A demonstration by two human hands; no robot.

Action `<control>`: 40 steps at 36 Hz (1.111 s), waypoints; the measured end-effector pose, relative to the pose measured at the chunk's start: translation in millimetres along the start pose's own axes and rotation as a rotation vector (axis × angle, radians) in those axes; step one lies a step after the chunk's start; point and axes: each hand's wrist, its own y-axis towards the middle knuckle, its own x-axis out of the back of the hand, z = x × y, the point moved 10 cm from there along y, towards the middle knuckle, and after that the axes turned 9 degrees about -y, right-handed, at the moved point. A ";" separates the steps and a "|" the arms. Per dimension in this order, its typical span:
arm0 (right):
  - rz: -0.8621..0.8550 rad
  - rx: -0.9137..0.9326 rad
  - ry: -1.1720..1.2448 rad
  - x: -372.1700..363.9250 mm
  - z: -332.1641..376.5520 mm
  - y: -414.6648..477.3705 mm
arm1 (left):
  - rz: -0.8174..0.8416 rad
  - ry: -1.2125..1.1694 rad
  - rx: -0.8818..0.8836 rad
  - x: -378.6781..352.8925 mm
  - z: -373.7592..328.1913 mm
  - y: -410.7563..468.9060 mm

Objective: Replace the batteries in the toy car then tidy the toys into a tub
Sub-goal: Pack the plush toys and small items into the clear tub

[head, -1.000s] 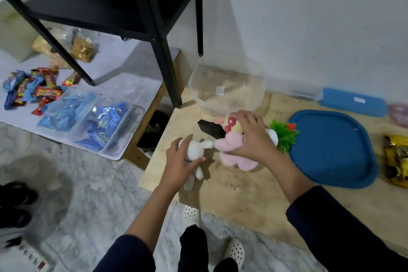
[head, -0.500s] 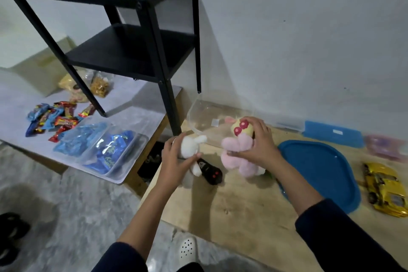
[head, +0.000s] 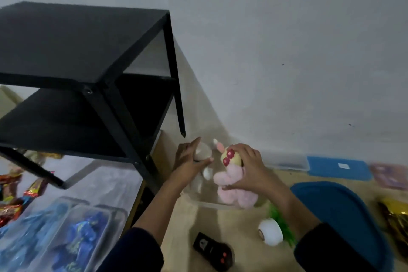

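Head view. The person's left grip [head: 190, 161] curls its fingers and thumb round a small white soft toy [head: 202, 152]. The right grip [head: 250, 169] closes on a pink soft toy [head: 234, 190], fingers over its yellow head and thumb pressing its body. Both toys are held side by side over the clear tub [head: 209, 204], which stands on the wooden surface [head: 183, 225] by the wall. The pink toy's lower part sits behind the tub's front wall. Whether it touches the bottom cannot be told.

In front of the tub lie a black remote control [head: 213, 252] and a white pot [head: 270, 232] with green leaves, on its side. A blue lid [head: 337, 216] lies right of the pot. The gold toy car [head: 395, 221], blurred, sits on the surface at the right edge, well apart from the tub. A black shelf unit [head: 88, 68] stands to the left.
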 end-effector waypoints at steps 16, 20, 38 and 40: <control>0.228 -0.059 -0.419 -61.1 -24.6 31.0 | 0.275 0.189 0.049 -59.3 35.9 43.6; 0.356 -0.115 -0.445 -68.8 -30.7 21.0 | 0.259 0.162 0.025 -58.8 40.4 37.7; 0.328 -0.190 -0.495 -80.8 -33.2 17.8 | 0.330 0.250 0.054 -63.4 46.1 34.0; 0.350 -0.191 -0.452 -80.6 -33.0 13.3 | 0.334 0.269 0.069 -62.1 44.1 27.7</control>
